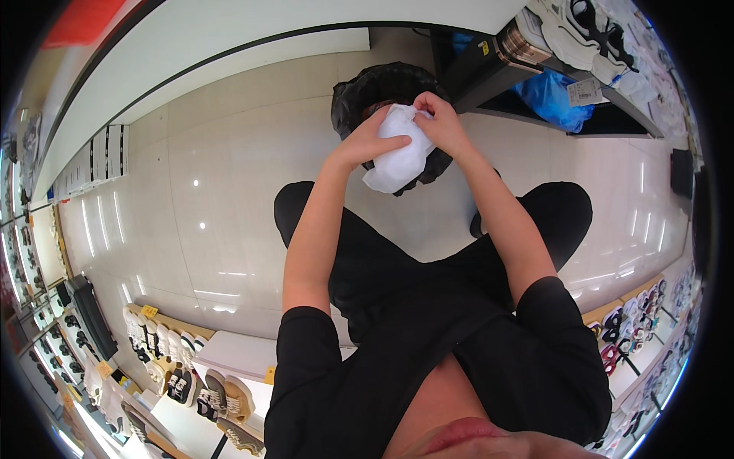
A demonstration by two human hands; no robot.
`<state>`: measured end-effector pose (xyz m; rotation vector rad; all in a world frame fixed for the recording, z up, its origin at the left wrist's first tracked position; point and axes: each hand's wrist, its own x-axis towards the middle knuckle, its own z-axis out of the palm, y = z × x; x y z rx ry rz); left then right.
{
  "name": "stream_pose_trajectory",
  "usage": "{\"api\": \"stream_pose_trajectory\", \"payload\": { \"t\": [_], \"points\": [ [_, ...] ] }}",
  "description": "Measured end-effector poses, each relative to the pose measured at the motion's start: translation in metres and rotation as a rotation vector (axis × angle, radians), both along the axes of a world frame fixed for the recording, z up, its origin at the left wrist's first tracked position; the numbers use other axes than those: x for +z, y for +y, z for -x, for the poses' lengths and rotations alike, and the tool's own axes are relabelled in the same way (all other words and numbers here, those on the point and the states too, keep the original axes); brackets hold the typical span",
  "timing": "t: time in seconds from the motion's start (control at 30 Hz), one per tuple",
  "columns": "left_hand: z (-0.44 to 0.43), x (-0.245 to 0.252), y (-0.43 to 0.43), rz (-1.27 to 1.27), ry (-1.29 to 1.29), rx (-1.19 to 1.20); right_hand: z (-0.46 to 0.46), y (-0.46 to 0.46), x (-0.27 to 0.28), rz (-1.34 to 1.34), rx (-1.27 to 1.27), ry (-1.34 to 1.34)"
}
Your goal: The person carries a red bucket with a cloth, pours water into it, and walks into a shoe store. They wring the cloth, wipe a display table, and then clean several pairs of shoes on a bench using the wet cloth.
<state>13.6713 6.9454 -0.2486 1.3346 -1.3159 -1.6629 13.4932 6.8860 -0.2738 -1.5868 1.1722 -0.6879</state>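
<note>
A crumpled white bundle (401, 158), paper or thin plastic, is held between my two hands over a bin lined with a black plastic bag (350, 103). My left hand (367, 139) grips its left side, the thumb lying across the front. At its upper right edge, my right hand (441, 123) pinches the material between thumb and fingers. The bag's crinkled rim spreads around and below the bundle. Something reddish brown shows inside the bag behind my left hand, too hidden to name.
A dark shelf unit (481, 74) stands at the upper right with white shoes (573, 43) and a blue plastic bag (553, 100). A white counter (258, 34) runs across the top. Shoe displays (189, 367) stand behind me; pale glossy tiles (229, 172) cover the floor.
</note>
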Motion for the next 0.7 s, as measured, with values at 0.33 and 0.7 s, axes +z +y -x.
{"api": "stream_pose_trajectory", "payload": {
  "t": [0.33,0.7],
  "points": [
    [0.002,-0.032,0.003,-0.141,0.353,0.277,0.024,-0.001,0.009,0.037,0.289,-0.102],
    [0.013,-0.082,0.000,-0.127,0.354,0.706,0.005,0.036,0.012,0.397,0.332,0.320]
  ]
}}
